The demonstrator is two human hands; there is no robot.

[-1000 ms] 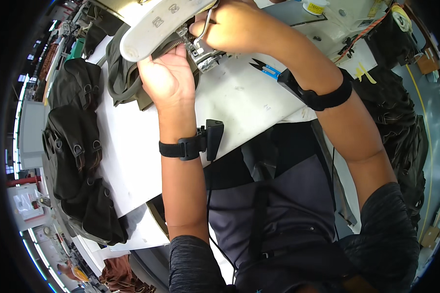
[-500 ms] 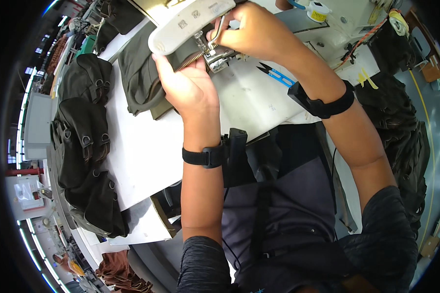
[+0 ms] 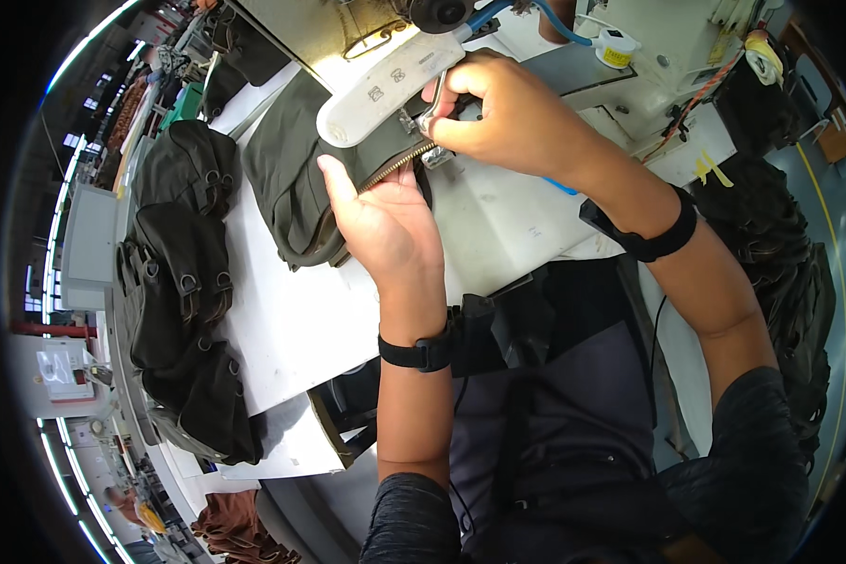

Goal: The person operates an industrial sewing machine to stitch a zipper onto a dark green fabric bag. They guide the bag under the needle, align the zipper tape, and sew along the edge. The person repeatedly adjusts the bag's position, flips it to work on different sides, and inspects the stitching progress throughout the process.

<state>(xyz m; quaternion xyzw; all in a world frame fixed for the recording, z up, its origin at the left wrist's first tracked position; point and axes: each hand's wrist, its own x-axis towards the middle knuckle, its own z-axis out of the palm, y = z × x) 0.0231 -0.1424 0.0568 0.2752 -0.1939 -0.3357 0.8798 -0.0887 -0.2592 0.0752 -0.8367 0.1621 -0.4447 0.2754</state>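
A dark olive fabric bag (image 3: pixel 291 179) lies on the white table under the white arm of a sewing machine (image 3: pixel 390 89). Its brass-toothed zipper (image 3: pixel 393 167) runs up towards the needle area. My left hand (image 3: pixel 395 226) is palm up at the near side of the bag, fingers beneath the zipper edge and thumb along the fabric. Close to the needle, my right hand (image 3: pixel 508 108) pinches a bent metal lever (image 3: pixel 438 94) on the machine. Its fingers partly hide the presser foot. A bit of blue thread snips (image 3: pixel 561 186) shows below my right wrist.
Several dark bags with metal rings (image 3: pixel 174 263) are piled along the left table edge. More dark fabric (image 3: pixel 771 244) hangs at the right. A small white bottle (image 3: pixel 616 47) stands behind the machine bed, and brown fabric (image 3: pixel 240 526) lies low at the left.
The whole view has shifted, so the machine and bag sit lower and farther right. My right hand and forearm now cover most of the blue snips. Both hands keep their hold.
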